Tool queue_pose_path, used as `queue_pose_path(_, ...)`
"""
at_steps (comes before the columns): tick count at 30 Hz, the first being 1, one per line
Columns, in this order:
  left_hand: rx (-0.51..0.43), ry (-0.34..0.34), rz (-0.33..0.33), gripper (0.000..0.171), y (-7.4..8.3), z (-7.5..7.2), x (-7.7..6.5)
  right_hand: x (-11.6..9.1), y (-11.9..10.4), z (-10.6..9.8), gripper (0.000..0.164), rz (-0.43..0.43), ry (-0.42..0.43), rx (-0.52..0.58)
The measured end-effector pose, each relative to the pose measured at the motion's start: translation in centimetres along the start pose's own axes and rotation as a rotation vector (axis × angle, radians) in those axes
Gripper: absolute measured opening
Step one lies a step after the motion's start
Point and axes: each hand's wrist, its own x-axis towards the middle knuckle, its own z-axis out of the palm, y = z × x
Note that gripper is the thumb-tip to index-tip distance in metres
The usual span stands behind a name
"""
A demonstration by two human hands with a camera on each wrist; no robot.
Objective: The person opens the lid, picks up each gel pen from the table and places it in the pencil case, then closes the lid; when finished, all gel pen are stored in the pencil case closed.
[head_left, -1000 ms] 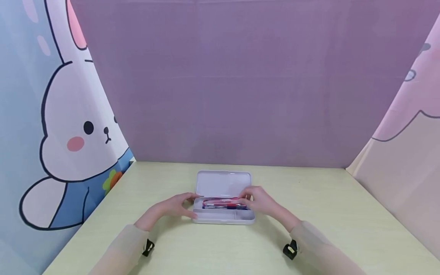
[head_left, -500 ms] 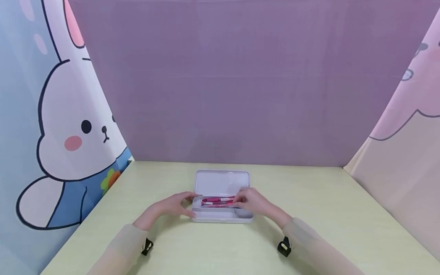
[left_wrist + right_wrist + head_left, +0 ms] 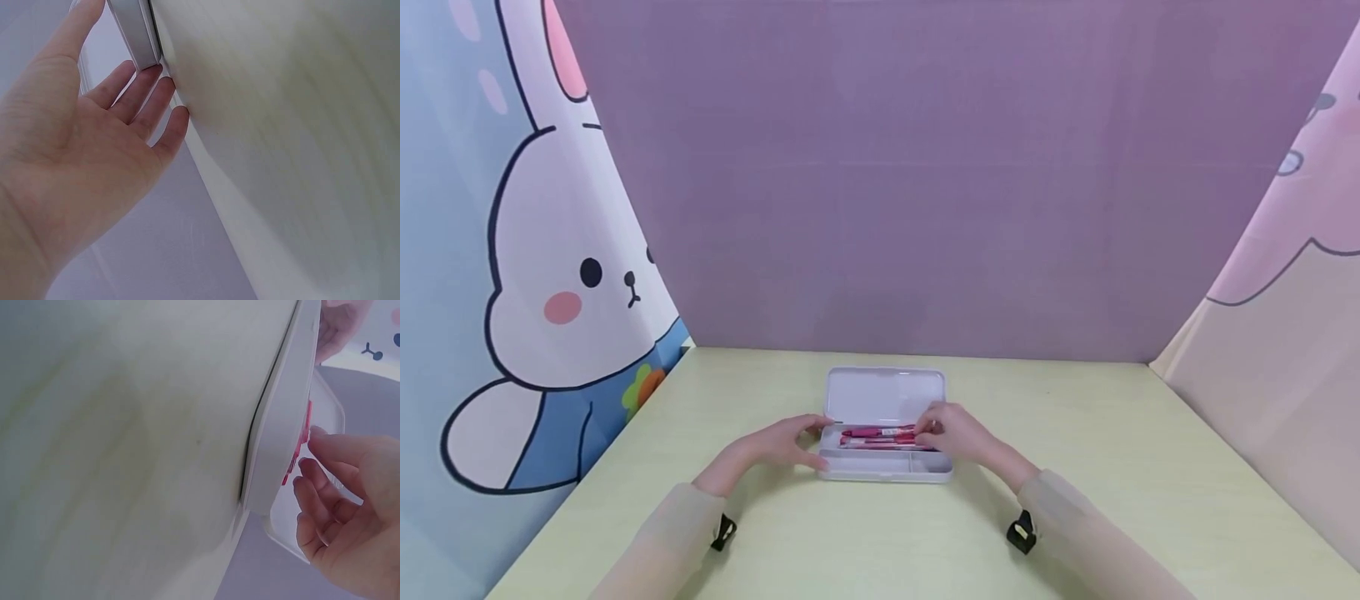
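A white pencil case (image 3: 887,477) lies on the table with its lid (image 3: 886,396) raised behind it. Several red and pink pens (image 3: 877,432) are in its long rear compartment. My left hand (image 3: 775,443) holds the case's left end, thumb at the front corner and fingers at the back. In the left wrist view, that hand's fingertips meet the end wall of the case. My right hand (image 3: 961,433) is over the right end of the pens, fingers bent. In the right wrist view, thumb and forefinger are at the pens; whether they pinch one is hidden.
The case's front part is split into a long left compartment and a small right compartment (image 3: 930,462). A pale wooden table (image 3: 1075,467) lies beneath. Behind it hangs a purple cloth (image 3: 880,183). Curtains with cartoon prints flank both sides, including a rabbit (image 3: 580,275).
The pens have shifted: bluish and dark ones showed along the front a second ago, and now red and pink ones show. My right hand shifted slightly left, then back. The left hand stays put.
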Motion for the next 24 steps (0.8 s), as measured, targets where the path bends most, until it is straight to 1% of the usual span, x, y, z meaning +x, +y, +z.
queue_pose_path(3,-0.001,-0.004,0.002,0.076,-0.1,0.0,0.0,0.0,0.3,-0.1,0.013,-0.005,0.024,-0.016)
queue_pose_path(6,-0.006,-0.005,0.008,0.076,-0.1,0.1,0.0,0.0,0.7,-0.2,0.019,-0.009,0.020,-0.041)
queue_pose_path(10,-0.001,-0.004,0.010,0.076,0.0,0.1,0.0,0.0,1.1,-0.3,0.018,-0.049,-0.016,-0.076)
queue_pose_path(14,0.007,-0.003,0.011,0.076,0.1,0.0,0.0,-0.1,1.3,-0.4,0.016,-0.072,-0.036,-0.075)
queue_pose_path(16,0.002,-0.001,0.010,0.076,0.1,-0.1,0.0,-0.1,1.3,-0.4,0.017,-0.065,-0.033,-0.064)
queue_pose_path(20,0.001,-0.002,0.013,0.075,0.2,-0.1,0.0,-0.1,1.1,-0.7,0.018,-0.016,-0.005,-0.027)
queue_pose_path(24,0.006,-0.006,0.015,0.076,0.1,0.0,0.1,0.0,0.9,-1.0,0.020,0.019,0.070,-0.002)
